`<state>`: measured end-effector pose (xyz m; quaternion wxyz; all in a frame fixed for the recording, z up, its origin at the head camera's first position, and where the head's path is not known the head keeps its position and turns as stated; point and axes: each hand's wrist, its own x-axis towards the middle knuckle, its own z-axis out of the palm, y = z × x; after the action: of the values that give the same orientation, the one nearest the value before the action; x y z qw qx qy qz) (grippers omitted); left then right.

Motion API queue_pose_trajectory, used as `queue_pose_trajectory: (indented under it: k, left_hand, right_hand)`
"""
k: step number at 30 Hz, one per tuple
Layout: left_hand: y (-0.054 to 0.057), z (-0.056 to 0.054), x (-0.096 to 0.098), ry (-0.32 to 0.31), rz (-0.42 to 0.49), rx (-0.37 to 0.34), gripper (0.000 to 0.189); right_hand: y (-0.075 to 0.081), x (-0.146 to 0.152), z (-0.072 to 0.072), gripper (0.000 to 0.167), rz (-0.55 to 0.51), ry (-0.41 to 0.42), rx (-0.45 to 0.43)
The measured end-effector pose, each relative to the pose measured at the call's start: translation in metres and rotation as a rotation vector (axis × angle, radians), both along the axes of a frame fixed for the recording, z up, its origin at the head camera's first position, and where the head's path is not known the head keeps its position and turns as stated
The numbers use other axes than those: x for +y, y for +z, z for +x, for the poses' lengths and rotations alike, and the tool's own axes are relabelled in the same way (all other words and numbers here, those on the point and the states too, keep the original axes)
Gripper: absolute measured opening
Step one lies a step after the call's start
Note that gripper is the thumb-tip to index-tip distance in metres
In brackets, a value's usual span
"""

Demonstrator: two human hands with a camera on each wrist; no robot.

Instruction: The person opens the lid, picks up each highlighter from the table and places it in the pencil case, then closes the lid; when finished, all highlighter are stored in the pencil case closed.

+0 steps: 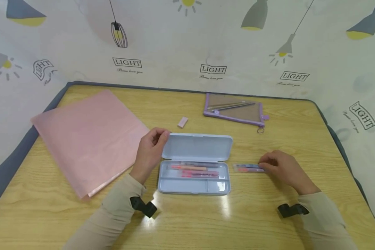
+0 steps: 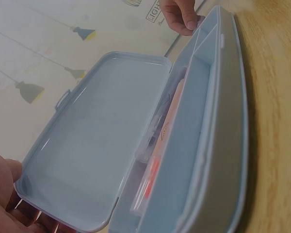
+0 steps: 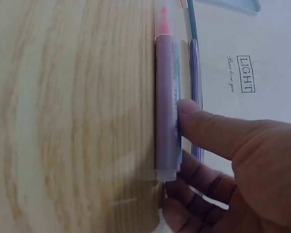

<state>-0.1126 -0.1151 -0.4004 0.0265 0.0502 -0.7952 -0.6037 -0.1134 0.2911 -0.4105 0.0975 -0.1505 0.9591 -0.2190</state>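
Note:
A light-blue pencil case (image 1: 183, 187) lies open, its lid (image 1: 197, 147) tilted up at the back. My left hand (image 1: 151, 149) holds the lid's left corner, thumb on the inner face and fingers behind it, as the left wrist view shows. In the long compartment lie several highlighters (image 1: 200, 173), pink and peach, with clear caps. To the right of the case, a purple highlighter (image 3: 166, 107) and a blue highlighter (image 3: 177, 73) lie side by side on the table. My right hand (image 1: 279, 168) pinches the blue one near its right end, fingers partly hidden behind it.
A large pink folder (image 1: 97, 139) covers the table's left part. Behind the case lies a small pink eraser (image 1: 182, 122). A purple-edged mesh pouch (image 1: 237, 116) with pencils on it lies at the back right. Cloth with printed lamps (image 1: 175, 48) hangs around the table (image 1: 253, 218).

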Motion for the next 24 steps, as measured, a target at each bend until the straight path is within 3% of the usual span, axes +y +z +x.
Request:
queue_pose_trajectory:
  k: [5, 10, 15, 19, 24]
  left_hand:
    - [0.0, 0.0, 0.001, 0.001, -0.007, -0.008, 0.03]
    - [-0.001, 0.0, 0.001, 0.002, -0.006, -0.025, 0.031]
    - [0.0, -0.001, 0.001, 0.004, -0.001, -0.026, 0.031]
    - [0.001, -0.002, 0.0, 0.003, 0.006, -0.012, 0.03]
    - [-0.001, -0.002, 0.0, 0.002, 0.008, -0.002, 0.03]
  right_hand:
    - [-0.005, 0.002, 0.002, 0.009, -0.05, 0.025, 0.068]
    - [-0.007, 0.002, 0.004, 0.004, -0.08, 0.053, 0.191]
    - [0.004, -0.002, 0.01, 0.008, -0.111, 0.068, 0.282]
    - [0.019, -0.023, 0.017, 0.012, -0.146, 0.102, 0.29]
    - [0.027, -0.067, 0.026, 0.013, -0.172, 0.207, 0.286]
